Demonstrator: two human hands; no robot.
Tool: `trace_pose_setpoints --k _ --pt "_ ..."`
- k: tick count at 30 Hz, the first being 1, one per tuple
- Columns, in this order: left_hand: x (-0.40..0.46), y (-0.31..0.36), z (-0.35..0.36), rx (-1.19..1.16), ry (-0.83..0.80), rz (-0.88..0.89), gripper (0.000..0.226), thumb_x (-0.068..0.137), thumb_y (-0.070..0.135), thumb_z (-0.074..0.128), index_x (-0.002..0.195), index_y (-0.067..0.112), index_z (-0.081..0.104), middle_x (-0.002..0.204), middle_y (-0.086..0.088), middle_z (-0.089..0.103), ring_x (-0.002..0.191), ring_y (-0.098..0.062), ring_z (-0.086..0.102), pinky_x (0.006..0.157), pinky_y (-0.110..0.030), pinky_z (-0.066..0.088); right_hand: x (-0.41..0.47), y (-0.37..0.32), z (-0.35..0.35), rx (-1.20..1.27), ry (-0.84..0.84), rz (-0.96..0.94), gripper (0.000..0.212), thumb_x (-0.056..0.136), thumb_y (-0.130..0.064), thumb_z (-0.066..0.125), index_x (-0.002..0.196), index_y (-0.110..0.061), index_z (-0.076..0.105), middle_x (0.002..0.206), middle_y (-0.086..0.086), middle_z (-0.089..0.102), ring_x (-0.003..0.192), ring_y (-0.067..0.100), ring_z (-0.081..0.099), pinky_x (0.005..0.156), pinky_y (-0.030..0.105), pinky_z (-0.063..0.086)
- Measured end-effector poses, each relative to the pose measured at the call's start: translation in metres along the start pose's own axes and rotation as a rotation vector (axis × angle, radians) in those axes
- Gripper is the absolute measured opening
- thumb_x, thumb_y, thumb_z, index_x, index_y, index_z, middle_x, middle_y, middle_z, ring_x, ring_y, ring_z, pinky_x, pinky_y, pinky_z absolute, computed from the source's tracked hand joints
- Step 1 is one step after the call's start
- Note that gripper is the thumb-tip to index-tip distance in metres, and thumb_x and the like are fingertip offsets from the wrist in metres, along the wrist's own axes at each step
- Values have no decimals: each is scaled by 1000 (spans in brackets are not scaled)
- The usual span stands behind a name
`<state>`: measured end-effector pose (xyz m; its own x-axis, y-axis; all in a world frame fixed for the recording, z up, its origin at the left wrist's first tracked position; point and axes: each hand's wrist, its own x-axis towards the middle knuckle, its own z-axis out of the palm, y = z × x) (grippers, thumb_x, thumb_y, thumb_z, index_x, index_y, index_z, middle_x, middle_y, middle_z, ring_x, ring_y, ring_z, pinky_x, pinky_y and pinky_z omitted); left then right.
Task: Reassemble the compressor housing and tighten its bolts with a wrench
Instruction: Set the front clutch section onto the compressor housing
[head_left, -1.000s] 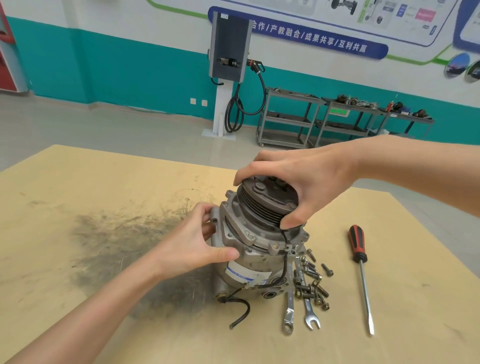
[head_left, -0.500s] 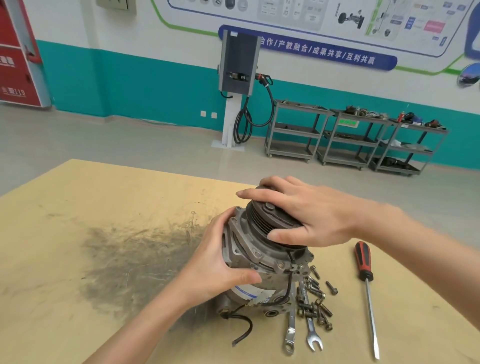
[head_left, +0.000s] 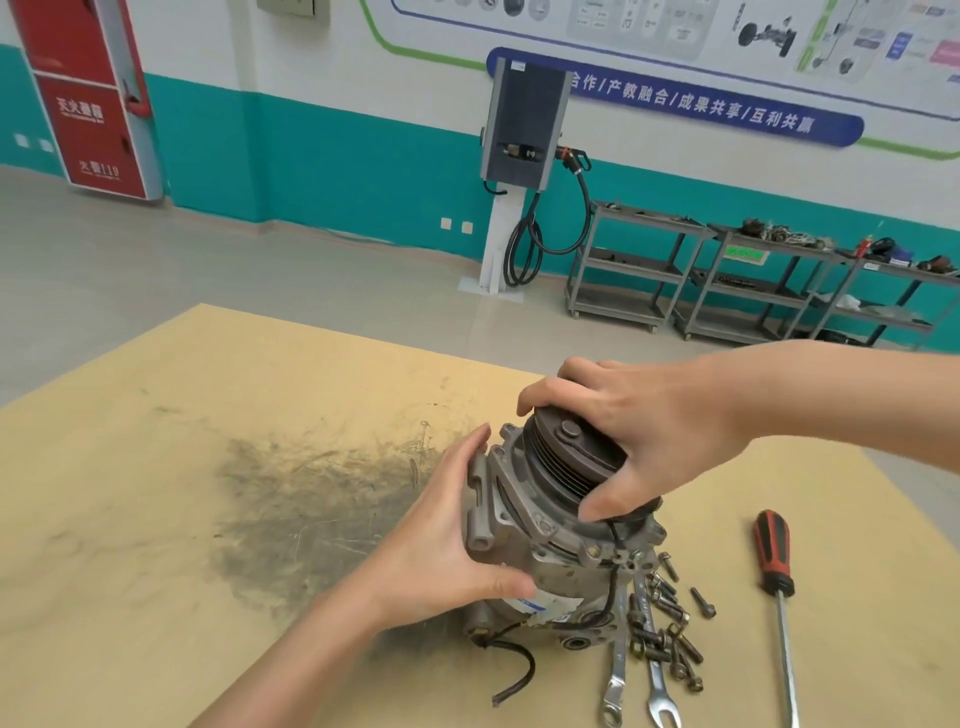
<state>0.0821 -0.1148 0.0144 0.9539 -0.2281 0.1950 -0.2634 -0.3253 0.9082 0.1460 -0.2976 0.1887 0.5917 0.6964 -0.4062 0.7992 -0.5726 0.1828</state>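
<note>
On the desk, the compressor is sitting tilted, the left hand gripping its housing at 9 o'clock, the right hand clasping its pulley; wrenches and bolts are lying at 5 o'clock.

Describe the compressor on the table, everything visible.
The compressor is a grey cast-metal body, tilted, its dark ribbed pulley uppermost with a centre bolt. A white and blue label and a black cable show low on it. It rests on the table. The left hand grips its housing; the right hand grips the pulley.
</note>
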Motion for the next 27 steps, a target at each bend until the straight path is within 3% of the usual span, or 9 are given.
trace_pose_setpoints --k 2,4,6,8,13,18,20,23,27 --pt "-6 -13 2 -79 -5 -18 144 43 75 82 150 46 -11 158 32 -1 145 12 5 121 -29 15 2 0 -1 11 -21 -4 79 73 -75 55 130 -50 6 122 -1 31 112 23 41 94 44 47" --pt "-9 -24 6 -133 -32 -61 146 40 74 84 146 52 -15 156 34 -1 143 15 7 117 -21 15 4 0 -1 15 -25 -12 75 74 -73 56 128 -51 8 119 -2 32 109 23 44 92 42 47" --pt "-10 -29 11 -172 -91 -91 135 43 63 91 133 70 -10 146 45 18 134 20 27 108 -9 25 7 -1 -2 8 -19 -18 72 74 -73 54 126 -49 10 116 -2 33 105 23 46 90 42 48" --pt "-7 -31 19 -192 -116 -63 125 50 46 94 126 74 -1 131 48 38 125 20 41 101 -5 34 9 -3 -3 -5 -3 -31 70 72 -74 50 124 -48 12 113 -1 34 103 24 46 89 43 49" --pt "-4 -36 30 -246 -14 -5 112 54 34 96 136 53 22 130 20 59 125 -1 55 109 -35 43 14 -8 -3 -35 46 -79 66 74 -74 45 124 -47 13 109 -1 36 100 23 45 86 44 49" --pt "5 -37 27 -238 -3 67 87 58 25 92 125 55 45 124 11 66 119 -10 61 100 -28 49 17 -8 -5 -32 78 -133 64 77 -71 49 124 -44 15 108 1 37 95 24 47 80 38 50" --pt "7 -37 27 -251 31 66 78 58 27 93 121 48 53 122 6 68 117 -14 63 101 -38 50 16 -7 -4 -35 91 -146 64 77 -71 50 124 -43 16 108 0 38 94 22 47 78 35 49" --pt "8 -38 30 -223 78 51 74 56 32 93 118 45 56 119 4 69 115 -16 64 100 -50 50 13 -5 -3 -39 104 -150 66 74 -71 46 125 -42 16 107 0 37 95 23 47 79 35 48" --pt "10 -37 32 -151 117 60 74 53 39 92 117 48 54 117 10 69 113 -11 64 98 -44 51 9 -2 -1 -37 116 -152 68 73 -70 47 126 -40 16 106 -1 37 94 23 47 79 35 47"
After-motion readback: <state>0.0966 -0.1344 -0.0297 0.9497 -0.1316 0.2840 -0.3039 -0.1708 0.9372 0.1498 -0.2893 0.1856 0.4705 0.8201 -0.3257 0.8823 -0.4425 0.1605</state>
